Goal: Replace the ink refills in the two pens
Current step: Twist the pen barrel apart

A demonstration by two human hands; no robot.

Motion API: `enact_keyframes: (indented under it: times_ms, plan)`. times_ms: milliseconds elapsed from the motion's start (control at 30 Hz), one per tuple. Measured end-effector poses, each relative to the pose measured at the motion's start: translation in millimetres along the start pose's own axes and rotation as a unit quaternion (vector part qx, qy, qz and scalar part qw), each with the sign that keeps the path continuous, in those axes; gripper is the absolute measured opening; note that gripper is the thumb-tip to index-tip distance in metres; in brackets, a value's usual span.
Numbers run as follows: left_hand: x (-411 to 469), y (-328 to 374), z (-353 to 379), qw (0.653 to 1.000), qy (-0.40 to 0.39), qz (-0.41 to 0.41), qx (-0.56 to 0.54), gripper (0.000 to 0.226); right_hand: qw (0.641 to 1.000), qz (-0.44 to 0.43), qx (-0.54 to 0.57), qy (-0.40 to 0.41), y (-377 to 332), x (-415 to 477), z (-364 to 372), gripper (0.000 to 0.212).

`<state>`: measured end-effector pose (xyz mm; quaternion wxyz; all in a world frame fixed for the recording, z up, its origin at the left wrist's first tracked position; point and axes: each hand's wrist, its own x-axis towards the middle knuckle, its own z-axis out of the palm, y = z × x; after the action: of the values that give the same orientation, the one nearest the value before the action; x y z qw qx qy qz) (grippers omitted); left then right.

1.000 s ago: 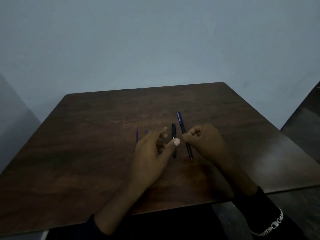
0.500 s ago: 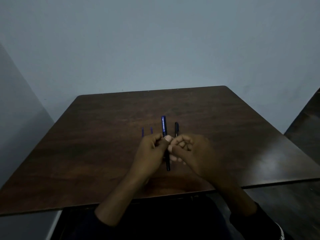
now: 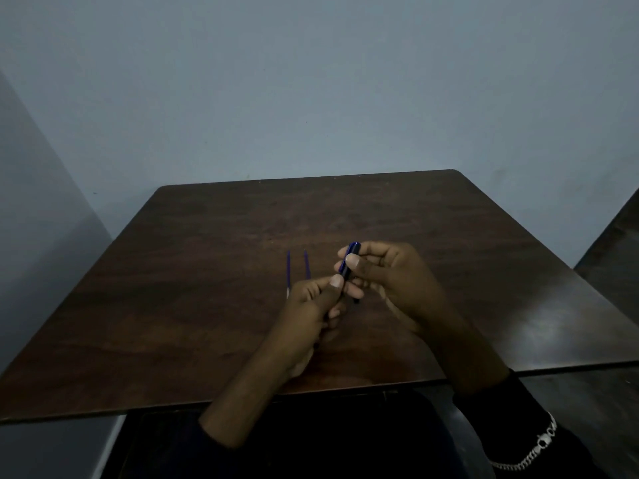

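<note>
Blue pen (image 3: pixel 349 262) mostly buried under both thumbs, second pen (image 3: pixel 356 300) just a dark sliver, refills (image 3: pixel 288 271) half covered.

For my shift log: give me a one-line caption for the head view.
Both hands, left hand and right hand, grip a blue pen above the table; two refills lie alongside.

Both hands raised together, left hand (image 3: pixel 311 305) and right hand (image 3: pixel 390 274) pinching (fingers curled, thumbs forward).

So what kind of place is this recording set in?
Probably a plain, dim room, possibly a classroom or study corner: a dark wooden table against a bare bluish wall, with another table's edge at right.
</note>
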<state>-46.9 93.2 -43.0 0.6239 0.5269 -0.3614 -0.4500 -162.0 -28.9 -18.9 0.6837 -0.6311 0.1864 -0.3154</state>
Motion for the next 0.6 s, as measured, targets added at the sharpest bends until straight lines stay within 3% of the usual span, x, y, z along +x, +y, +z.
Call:
enact_keyframes:
  times_ms: [600]
  plan:
    - [12.7, 14.2, 0.6, 0.999, -0.013, 0.025, 0.015, 0.042, 0.996, -0.055, -0.035, 0.056, -7.2, 8.1, 3.3, 0.013]
